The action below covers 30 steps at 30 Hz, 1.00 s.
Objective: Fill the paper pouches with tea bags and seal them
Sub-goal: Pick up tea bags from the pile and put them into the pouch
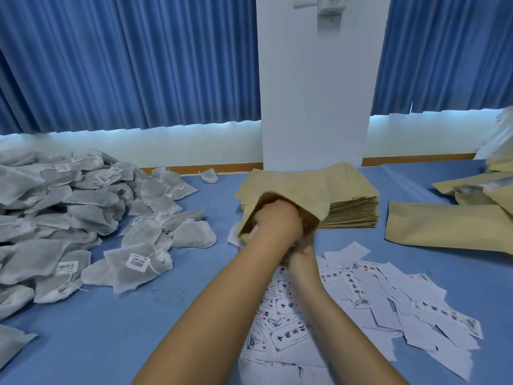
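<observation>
Head view: 1 pouch (291, 184) lies on the pouch stack (352, 209), long axis pointing away, mouth toward the person. Left hand (277, 220) is nearer, fisted in the mouth (contents hidden, cannot tell). Right hand (302, 257) pinches the pouch's near lip.

The tea bags (91, 201) are grey-white non-woven cloth, matt and slightly fuzzy, with white paper barcode tags (138, 262). The stack of pouches (349, 207) and the open pouch (291, 190) are matt brown kraft paper. The loose labels (358, 287) are smooth white paper printed in black. The table cover (138, 329) looks smooth, matt blue. The curtains (125, 65) are pleated blue cloth with a faint sheen. A strip (230, 168) behind the table looks like wood.
</observation>
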### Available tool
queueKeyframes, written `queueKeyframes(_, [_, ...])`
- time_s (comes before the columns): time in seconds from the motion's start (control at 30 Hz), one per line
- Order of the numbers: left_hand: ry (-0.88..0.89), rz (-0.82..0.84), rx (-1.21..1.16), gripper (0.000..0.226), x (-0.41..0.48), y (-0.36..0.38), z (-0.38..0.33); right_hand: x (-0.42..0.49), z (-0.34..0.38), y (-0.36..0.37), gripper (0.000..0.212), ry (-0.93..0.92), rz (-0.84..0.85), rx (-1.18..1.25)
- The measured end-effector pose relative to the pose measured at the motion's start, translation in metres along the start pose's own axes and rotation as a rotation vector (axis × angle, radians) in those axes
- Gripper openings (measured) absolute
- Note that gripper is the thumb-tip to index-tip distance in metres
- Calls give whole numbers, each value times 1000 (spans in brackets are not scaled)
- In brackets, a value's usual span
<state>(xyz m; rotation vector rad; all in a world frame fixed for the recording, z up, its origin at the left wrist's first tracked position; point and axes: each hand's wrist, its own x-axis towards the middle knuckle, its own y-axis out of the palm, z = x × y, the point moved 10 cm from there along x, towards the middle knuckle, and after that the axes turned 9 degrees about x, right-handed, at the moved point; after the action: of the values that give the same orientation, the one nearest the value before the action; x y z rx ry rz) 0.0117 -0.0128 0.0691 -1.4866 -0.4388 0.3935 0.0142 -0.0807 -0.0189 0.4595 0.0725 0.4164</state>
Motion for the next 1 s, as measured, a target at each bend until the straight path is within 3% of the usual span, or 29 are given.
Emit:
queueKeyframes(0.1, [-69, -179, 73, 36, 14, -19, 3, -10, -3, 23, 41, -26, 97, 39])
queueKeyframes(0.27, [295, -46, -6, 34, 5, -7, -28, -6, -2, 18, 30, 86, 121, 248])
queueKeyframes(0.3, [391, -120, -76, 29, -3, -17, -34, -4, 3, 15, 30, 92, 120, 289])
queueKeyframes(0.33, [508, -332, -171, 24, -18, -43, -35, -1, 9, 10, 30, 93, 104, 333])
queueKeyframes(0.4, [741, -919, -362, 24, -77, -93, -15, 5, 18, -6, 27, 85, 20, 398])
queueKeyframes(0.43, [735, -1183, -507, 25, -100, -100, 15, 7, 21, -13, 24, 82, -24, 408])
queueKeyframes(0.5, [358, -1359, -819, 25, -95, -81, 83, 8, 26, -22, 17, 75, -75, 378])
queueKeyframes(0.53, [100, -1274, -895, 24, -74, -60, 107, 7, 26, -24, 14, 74, -83, 343])
queueKeyframes(0.6, [-187, -628, -669, 15, -5, 13, 112, 4, 24, -22, 14, 87, -73, 291])
queueKeyframes(0.63, [-204, -310, -445, 26, 16, 55, 104, 2, 22, -21, 14, 103, -68, 281])
queueKeyframes(0.67, [-190, -104, -258, 41, 26, 88, 99, 1, 20, -20, 13, 116, -69, 280])
queueKeyframes(0.7, [-175, -12, -138, 51, 31, 109, 97, 1, 20, -21, 13, 120, -73, 285])
queueKeyframes(0.8, [-167, -178, -217, 54, 37, 107, 93, 3, 25, -25, 15, 93, -83, 291])
queueKeyframes(0.87, [-157, -454, -349, 42, 27, 73, 98, 3, 26, -28, 14, 90, -89, 290])
queueKeyframes(0.93, [-316, -753, -302, 46, 8, 44, 130, 3, 24, -29, 11, 97, -91, 291])
queueKeyframes(0.97, [-420, -784, -259, 53, 2, 42, 151, 3, 24, -29, 11, 99, -93, 294])
queueKeyframes(1.0, [-505, -686, -237, 61, 6, 52, 173, 4, 24, -29, 11, 100, -94, 293])
